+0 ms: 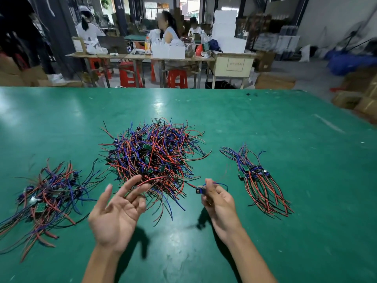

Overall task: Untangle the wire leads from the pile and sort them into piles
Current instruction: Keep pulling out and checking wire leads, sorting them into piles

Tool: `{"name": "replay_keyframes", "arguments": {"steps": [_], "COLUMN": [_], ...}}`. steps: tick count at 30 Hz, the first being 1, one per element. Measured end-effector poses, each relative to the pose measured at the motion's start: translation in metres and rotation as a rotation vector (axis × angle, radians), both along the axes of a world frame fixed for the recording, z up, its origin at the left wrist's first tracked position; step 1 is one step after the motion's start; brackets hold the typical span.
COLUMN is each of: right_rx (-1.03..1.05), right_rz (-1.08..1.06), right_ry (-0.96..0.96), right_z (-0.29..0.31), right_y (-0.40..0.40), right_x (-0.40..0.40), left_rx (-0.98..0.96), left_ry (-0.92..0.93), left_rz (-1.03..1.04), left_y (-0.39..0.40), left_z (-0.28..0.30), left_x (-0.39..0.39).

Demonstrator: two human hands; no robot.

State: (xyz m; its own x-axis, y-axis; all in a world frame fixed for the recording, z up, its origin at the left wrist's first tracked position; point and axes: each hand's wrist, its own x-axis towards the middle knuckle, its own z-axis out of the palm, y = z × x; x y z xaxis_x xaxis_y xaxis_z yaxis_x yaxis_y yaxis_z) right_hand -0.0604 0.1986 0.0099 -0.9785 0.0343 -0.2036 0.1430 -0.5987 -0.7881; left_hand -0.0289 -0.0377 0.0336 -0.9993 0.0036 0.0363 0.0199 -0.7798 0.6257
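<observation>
Head view: sorting about half done, seemingly.
Left hand (114, 213): fingers spread, empty.
Right hand (219, 203): pinches one lead (201, 189).
Done: side piles (263, 180).
Left: big tangle (155, 154).

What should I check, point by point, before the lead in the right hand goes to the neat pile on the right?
1. Right hand pinches the lead: ok.
2. Lead free of the big pile: cannot tell; a red wire runs from it toward that pile.
3. Left hand free to hold back tangled wires: ok, it is open, palm up, holding nothing.
4. Right pile lies aligned, with room beside it on the mat: ok.
5. Right pile apart from the big pile: ok, bare mat shows between them.
6. Left pile sorted: not ok, its wires cross.
</observation>
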Motion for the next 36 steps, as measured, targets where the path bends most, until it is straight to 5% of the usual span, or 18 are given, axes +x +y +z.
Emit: {"name": "replay_keyframes", "arguments": {"steps": [3,7,13,20,29,36], "right_rx": [0.104,0.276,0.493,0.474,0.222,0.349], "right_rz": [0.055,0.11,0.194,0.088,-0.036,0.074], "right_ry": [0.036,0.106,0.228,0.239,0.073,0.178], "right_z": [0.001,-0.01,-0.013,-0.012,-0.013,-0.011], "right_y": [0.002,0.006,0.006,-0.001,0.004,0.003], "right_x": [-0.006,-0.004,0.0,0.001,-0.007,-0.003], "left_rx": [-0.138,-0.711,-1.211,-0.896,-0.763,-0.796], "left_ry": [-0.044,0.097,0.257,0.018,-0.047,-0.108], "left_rz": [0.273,0.703,0.313,-0.22,-0.274,-0.167], "left_y": [0.003,0.004,0.049,0.073,0.082,0.085], "left_z": [-0.007,-0.015,-0.013,-0.004,-0.009,-0.019], "left_x": [-0.003,-0.001,0.003,-0.009,-0.02,-0.017]}}
